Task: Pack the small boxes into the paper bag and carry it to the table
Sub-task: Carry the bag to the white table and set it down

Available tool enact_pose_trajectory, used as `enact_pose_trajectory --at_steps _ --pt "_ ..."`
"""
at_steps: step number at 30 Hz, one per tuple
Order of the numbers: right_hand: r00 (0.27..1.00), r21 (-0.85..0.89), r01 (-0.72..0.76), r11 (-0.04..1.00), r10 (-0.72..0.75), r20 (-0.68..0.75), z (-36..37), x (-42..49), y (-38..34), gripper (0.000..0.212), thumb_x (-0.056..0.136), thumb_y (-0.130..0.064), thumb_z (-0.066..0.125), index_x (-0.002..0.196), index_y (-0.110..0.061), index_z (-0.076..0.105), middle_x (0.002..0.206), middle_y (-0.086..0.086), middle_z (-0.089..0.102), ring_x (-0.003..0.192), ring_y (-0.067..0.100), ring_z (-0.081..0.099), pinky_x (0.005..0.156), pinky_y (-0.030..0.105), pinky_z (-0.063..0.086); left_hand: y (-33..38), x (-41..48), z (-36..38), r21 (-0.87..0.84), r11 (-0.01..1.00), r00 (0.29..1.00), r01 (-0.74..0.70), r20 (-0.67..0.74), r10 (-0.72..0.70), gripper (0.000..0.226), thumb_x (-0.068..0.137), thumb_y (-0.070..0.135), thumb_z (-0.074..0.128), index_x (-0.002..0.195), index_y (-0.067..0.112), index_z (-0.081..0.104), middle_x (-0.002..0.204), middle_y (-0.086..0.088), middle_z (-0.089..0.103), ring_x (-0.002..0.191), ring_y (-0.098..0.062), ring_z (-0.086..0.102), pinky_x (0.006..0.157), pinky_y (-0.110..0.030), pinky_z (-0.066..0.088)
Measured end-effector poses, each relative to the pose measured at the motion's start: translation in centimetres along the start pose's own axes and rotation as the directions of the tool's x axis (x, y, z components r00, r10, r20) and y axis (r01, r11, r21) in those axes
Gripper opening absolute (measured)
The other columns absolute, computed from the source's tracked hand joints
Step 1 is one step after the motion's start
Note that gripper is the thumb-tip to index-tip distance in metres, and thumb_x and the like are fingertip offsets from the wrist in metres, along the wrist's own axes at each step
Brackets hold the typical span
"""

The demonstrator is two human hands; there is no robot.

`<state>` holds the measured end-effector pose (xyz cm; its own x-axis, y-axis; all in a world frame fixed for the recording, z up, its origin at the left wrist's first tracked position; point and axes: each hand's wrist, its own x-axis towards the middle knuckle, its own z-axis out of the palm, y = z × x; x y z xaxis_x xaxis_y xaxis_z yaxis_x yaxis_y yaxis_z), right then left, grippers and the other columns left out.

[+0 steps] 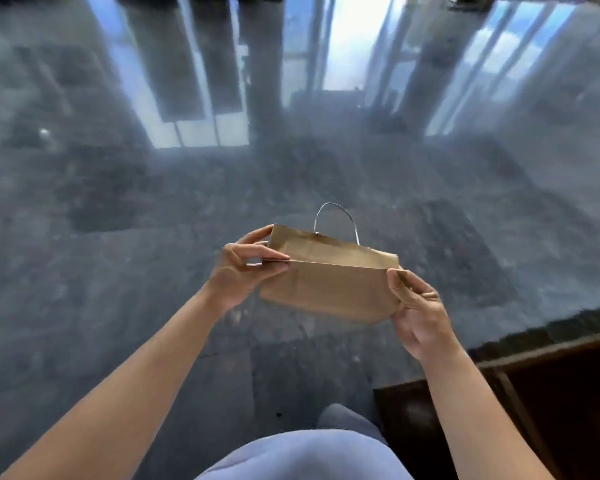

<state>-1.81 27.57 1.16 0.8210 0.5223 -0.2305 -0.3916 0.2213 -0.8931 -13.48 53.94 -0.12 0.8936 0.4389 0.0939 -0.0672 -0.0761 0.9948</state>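
Note:
A small brown paper bag (329, 289) with a thin looped handle (336, 220) hangs in the air in front of me, above the floor. My left hand (246, 271) pinches the left end of its top edge. My right hand (416, 306) grips the right end. The mouth of the bag is pulled a little apart between the two hands. What lies inside the bag is hidden. No small boxes are in view.
A glossy dark stone floor (153, 271) fills the view and mirrors tall windows. A dark wooden piece of furniture (551, 393) with a ledge stands at the lower right. My leg in light blue cloth (302, 455) shows at the bottom.

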Motion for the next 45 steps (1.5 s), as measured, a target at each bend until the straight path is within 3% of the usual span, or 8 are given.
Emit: enact_pose_trajectory --at_steps 6,10,14,22,30,36,42,45 --pt "0.947 -0.157 -0.104 0.982 0.146 0.287 14.1 7.8 4.7 0.014 0.075 -0.022 0.071 0.084 -0.013 0.077 0.113 0.003 0.068 0.087 0.01 0.065 0.074 0.024 0.051 -0.1 -3.6 -14.7 0.127 0.992 0.937 0.006 -0.347 0.039 0.019 0.069 0.002 0.082 0.084 0.014 0.079 0.14 0.001 0.053 0.133 -0.008 0.045 0.092 -0.011 0.043" --pt "0.864 -0.273 -0.113 0.955 0.23 0.447 23.5 12.5 8.9 0.017 0.065 -0.022 0.077 0.081 -0.016 0.08 0.121 -0.018 0.067 0.093 0.002 0.066 0.068 0.019 0.054 -0.5 -6.2 -23.1 0.161 0.986 0.843 0.051 -0.536 0.044 0.018 0.071 0.001 0.081 0.079 0.017 0.078 0.132 0.0 0.061 0.126 -0.009 0.053 0.103 -0.02 0.039" --pt "0.793 -0.321 -0.064 0.945 0.243 0.558 32.9 17.0 13.8 0.015 0.067 -0.004 0.078 0.081 -0.009 0.079 0.118 -0.004 0.07 0.101 0.013 0.067 0.08 0.021 0.053 -1.6 -7.0 -30.8 0.142 0.982 0.733 0.126 -0.681 0.004 0.02 0.073 -0.002 0.078 0.076 0.018 0.077 0.122 0.004 0.068 0.119 -0.008 0.059 0.104 -0.027 0.039" --pt "0.676 -0.367 -0.032 0.93 0.291 0.677 54.4 25.9 21.2 0.017 0.066 -0.001 0.082 0.077 -0.013 0.08 0.11 -0.011 0.072 0.117 0.014 0.06 0.096 0.034 0.048 -0.7 -5.5 -47.4 0.265 0.935 0.526 0.234 -0.844 0.108 0.014 0.072 0.001 0.08 0.08 0.013 0.077 0.122 -0.001 0.067 0.119 -0.006 0.059 0.104 -0.018 0.039" --pt "0.551 -0.377 0.111 0.92 0.259 0.794 73.3 30.3 26.2 0.018 0.067 0.001 0.081 0.073 -0.015 0.08 0.128 0.002 0.061 0.112 -0.009 0.057 0.076 0.011 0.051 -1.9 -4.7 -62.6 0.197 0.967 0.331 0.163 -0.934 0.135 0.015 0.064 0.014 0.084 0.071 0.024 0.078 0.122 -0.004 0.068 0.118 -0.008 0.061 0.097 -0.016 0.043" --pt "0.536 -0.4 0.109 0.91 0.285 0.795 88.9 32.8 33.0 0.018 0.068 0.004 0.079 0.073 -0.013 0.079 0.128 -0.007 0.06 0.112 -0.003 0.06 0.088 0.027 0.051 -4.9 -4.5 -78.7 0.115 0.987 0.275 0.114 -0.958 0.08 0.019 0.058 0.017 0.087 0.074 0.016 0.078 0.14 0.005 0.054 0.129 0.0 0.049 0.102 -0.022 0.039" --pt "0.528 -0.428 0.165 0.889 0.287 0.799 105.6 34.5 37.5 0.017 0.07 0.003 0.079 0.074 -0.013 0.079 0.124 -0.006 0.062 0.115 -0.005 0.056 0.082 0.02 0.05 -4.6 -4.4 -96.6 -0.034 0.997 0.44 0.073 -0.896 -0.063 0.023 0.064 0.013 0.084 0.086 0.018 0.079 0.118 0.028 0.063 0.136 0.001 0.039 0.114 -0.03 0.027" --pt "0.551 -0.465 0.15 0.873 0.317 0.772 112.2 36.2 39.8 0.015 0.069 0.002 0.079 0.076 -0.011 0.079 0.129 -0.004 0.06 0.108 -0.008 0.058 0.091 0.028 0.048 -4.8 -3.2 -104.0 -0.069 0.995 0.444 0.068 -0.891 -0.092 0.026 0.06 0.018 0.083 0.085 0.013 0.08 0.13 0.01 0.062 0.134 -0.001 0.043 0.117 -0.036 0.026"
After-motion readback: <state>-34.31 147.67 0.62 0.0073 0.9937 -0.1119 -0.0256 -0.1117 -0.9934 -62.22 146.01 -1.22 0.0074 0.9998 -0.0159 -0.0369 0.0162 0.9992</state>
